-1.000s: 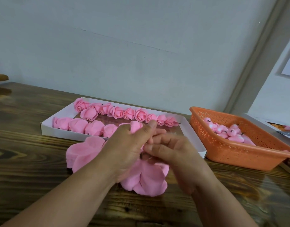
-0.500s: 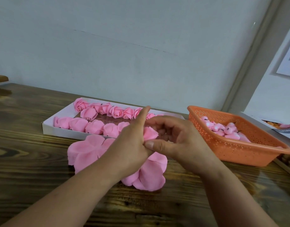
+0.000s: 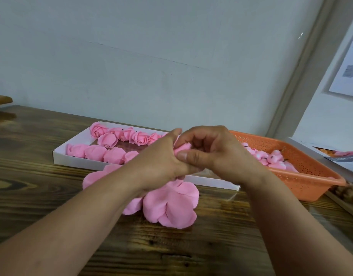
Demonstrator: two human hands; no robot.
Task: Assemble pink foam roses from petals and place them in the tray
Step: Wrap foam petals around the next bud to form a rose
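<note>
Both hands met over the tray's (image 3: 76,161) near edge: left hand (image 3: 161,162) and right hand (image 3: 215,154) pinched one half-wrapped rose (image 3: 182,148) between them, loose petals (image 3: 171,206) directly below.

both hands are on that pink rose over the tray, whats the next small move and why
Probably finish folding the last petal in. Both the left hand and the right hand pinch the half-wrapped rose just above the white tray, and loose petals hang below the grip. Only then set it in the near row, which seems to have room at its right end.
</note>
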